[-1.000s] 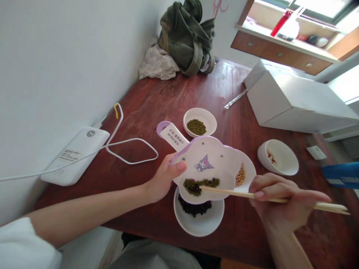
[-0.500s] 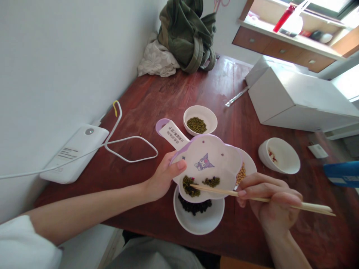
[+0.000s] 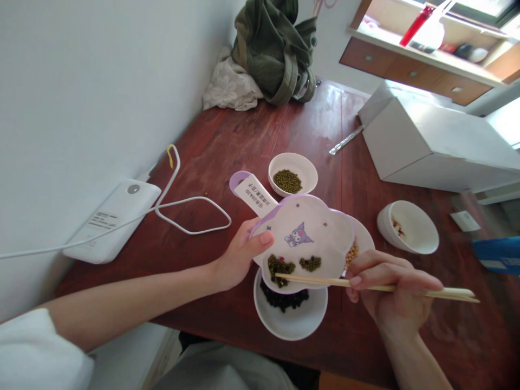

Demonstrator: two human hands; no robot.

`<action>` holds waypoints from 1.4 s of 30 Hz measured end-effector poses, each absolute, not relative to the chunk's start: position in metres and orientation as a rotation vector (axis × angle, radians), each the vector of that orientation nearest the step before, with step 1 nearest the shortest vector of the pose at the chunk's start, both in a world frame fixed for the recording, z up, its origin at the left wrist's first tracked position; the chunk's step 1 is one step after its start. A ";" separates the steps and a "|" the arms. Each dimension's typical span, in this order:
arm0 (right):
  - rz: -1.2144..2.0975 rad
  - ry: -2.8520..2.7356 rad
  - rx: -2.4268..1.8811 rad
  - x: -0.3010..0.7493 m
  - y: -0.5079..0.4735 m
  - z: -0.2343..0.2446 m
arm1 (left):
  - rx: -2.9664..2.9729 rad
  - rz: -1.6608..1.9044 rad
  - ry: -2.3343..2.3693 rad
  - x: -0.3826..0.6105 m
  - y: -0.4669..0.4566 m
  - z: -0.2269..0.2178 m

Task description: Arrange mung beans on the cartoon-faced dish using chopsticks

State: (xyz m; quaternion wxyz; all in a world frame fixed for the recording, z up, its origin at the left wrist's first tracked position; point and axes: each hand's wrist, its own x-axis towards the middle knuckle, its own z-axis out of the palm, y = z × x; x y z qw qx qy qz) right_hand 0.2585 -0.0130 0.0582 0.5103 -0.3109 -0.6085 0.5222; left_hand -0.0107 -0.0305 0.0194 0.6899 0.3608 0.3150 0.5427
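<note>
My left hand (image 3: 244, 252) grips the left edge of a flower-shaped white and purple plate (image 3: 320, 227), thumb on its rim. The plate is tilted toward me, with a cartoon figure and two clumps of green beans (image 3: 280, 266) on it; a few dark and reddish bits are mixed in. In my right hand (image 3: 400, 287) is a pair of wooden chopsticks (image 3: 312, 279), their tips at the lower edge of the left clump. Below the plate stands a white bowl (image 3: 290, 327) of black beans (image 3: 284, 299). Tan beans (image 3: 351, 253) show in a partly hidden bowl behind the plate.
A bowl of green beans (image 3: 287, 181) stands beyond the plate. Right of it is a white bowl (image 3: 422, 230) with reddish bits. A power bank (image 3: 117, 222) with a white cable lies left. A green bag (image 3: 272, 54) and a white box (image 3: 410, 141) stand farther back.
The chopstick tips have shifted from the middle of the left clump to its lower edge. The plate and my left hand hold nearly the same place; the whole view has shifted slightly.
</note>
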 end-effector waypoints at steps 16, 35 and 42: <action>1.257 -1.482 -0.705 0.259 -0.012 0.059 | 0.813 1.246 0.679 -0.011 -0.030 0.019; 1.109 -1.502 -0.677 0.260 -0.009 0.061 | 0.828 1.272 0.655 -0.012 -0.031 0.018; 1.160 -1.539 -0.795 0.264 -0.017 0.062 | 0.839 1.254 0.667 -0.011 -0.031 0.018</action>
